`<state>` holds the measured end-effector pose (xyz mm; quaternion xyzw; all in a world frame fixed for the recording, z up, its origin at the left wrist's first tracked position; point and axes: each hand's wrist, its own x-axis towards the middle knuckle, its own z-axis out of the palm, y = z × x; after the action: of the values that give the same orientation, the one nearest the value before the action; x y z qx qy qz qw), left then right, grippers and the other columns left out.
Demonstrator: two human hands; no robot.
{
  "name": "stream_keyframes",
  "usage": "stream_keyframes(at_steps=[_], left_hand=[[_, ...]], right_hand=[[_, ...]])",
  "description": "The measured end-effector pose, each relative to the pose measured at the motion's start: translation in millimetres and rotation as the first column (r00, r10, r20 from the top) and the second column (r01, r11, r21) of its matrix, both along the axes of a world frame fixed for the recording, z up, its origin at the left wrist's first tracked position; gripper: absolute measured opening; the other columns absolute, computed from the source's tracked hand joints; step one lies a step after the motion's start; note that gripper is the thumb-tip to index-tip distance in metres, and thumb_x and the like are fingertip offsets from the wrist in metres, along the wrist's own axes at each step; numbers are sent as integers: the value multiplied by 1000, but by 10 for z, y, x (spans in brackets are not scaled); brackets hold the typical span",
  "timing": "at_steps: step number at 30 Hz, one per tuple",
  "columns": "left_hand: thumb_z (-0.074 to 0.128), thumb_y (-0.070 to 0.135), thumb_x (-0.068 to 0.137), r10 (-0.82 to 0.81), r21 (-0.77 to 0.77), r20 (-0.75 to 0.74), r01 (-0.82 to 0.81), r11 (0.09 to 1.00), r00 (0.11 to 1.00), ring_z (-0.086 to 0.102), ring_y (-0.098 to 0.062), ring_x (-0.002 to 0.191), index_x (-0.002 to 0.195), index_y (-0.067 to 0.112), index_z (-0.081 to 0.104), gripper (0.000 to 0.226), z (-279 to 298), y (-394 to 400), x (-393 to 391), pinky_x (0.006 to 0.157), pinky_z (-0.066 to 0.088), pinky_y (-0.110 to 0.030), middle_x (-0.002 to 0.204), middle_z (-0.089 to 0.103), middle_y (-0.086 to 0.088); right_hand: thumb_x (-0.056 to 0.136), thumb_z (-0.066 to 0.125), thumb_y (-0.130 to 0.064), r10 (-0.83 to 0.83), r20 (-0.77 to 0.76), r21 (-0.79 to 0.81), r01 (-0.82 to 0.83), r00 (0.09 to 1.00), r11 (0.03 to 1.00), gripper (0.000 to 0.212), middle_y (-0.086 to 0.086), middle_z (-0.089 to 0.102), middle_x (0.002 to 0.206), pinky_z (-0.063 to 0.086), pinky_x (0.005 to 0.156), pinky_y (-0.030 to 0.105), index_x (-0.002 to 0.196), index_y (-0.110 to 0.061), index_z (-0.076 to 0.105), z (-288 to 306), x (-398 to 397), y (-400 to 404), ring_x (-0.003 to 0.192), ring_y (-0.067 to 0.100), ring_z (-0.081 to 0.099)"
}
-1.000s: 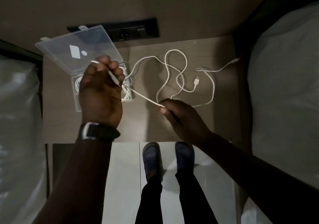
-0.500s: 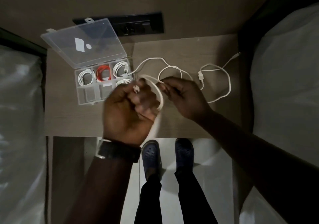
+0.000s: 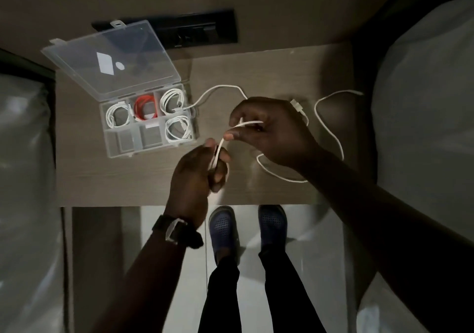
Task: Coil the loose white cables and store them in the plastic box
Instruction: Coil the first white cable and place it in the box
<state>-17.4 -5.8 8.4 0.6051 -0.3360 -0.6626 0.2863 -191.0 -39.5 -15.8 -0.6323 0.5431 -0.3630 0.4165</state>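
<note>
Both hands (image 3: 272, 130) pinch white cable (image 3: 331, 132) near table's (image 3: 102, 179) front edge.

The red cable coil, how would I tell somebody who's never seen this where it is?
On the wooden table sits an open clear plastic box. Look at its far row, middle compartment: the red cable coil lies there. It is the only red one; its neighbours are white.

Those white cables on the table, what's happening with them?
A person is winding a loose white cable by hand: the left hand grips the gathered end while the right hand feeds it round. The rest trails across the table. The open plastic box already holds three white coils and a red one.
</note>
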Motion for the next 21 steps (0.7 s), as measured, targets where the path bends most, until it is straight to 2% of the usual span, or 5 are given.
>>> stream_keyframes(at_steps=[4,7,12,16,21], left_hand=[[32,38,104,251,291,-670,-63,955,698,35,-4,42,83,17,57,38,189,108,-82,51,28,-19,53,43,9],[21,31,107,330,236,-814,-246,940,479,46,-4,57,96,17,54,38,221,-53,133,66,36,-18,65,51,9],[14,16,108,197,-153,-73,-206,966,978,49,-5,84,120,2,35,28,8,-634,860,81,38,-18,91,47,5],[39,17,103,-126,-428,584,436,792,802,61,-11,75,92,4,55,24,94,-457,558,76,47,-26,88,70,-1],[45,28,95,-185,-51,110,191,980,977,39,-15,46,71,14,61,31,198,62,198,48,36,-24,54,45,-3]], right_hand=[[97,59,-29,100,8,76,-101,995,992,24,-5,63,71,46,65,28,87,-11,69,-145,78,143,67,4,59],[103,47,-29,142,-65,113,-134,988,985,22,-11,50,64,39,62,18,88,-19,59,-194,125,293,63,-3,51],[103,48,-33,308,-181,170,-279,934,945,18,-6,59,73,50,69,40,101,-18,58,-144,184,435,70,15,59],[102,51,-31,319,-63,-44,-322,946,946,16,-18,55,73,39,70,9,100,-23,64,129,254,294,74,-10,55],[82,75,-39,-18,155,96,3,988,995,19,-13,56,61,43,60,27,84,-21,70,71,121,35,58,-1,52]])
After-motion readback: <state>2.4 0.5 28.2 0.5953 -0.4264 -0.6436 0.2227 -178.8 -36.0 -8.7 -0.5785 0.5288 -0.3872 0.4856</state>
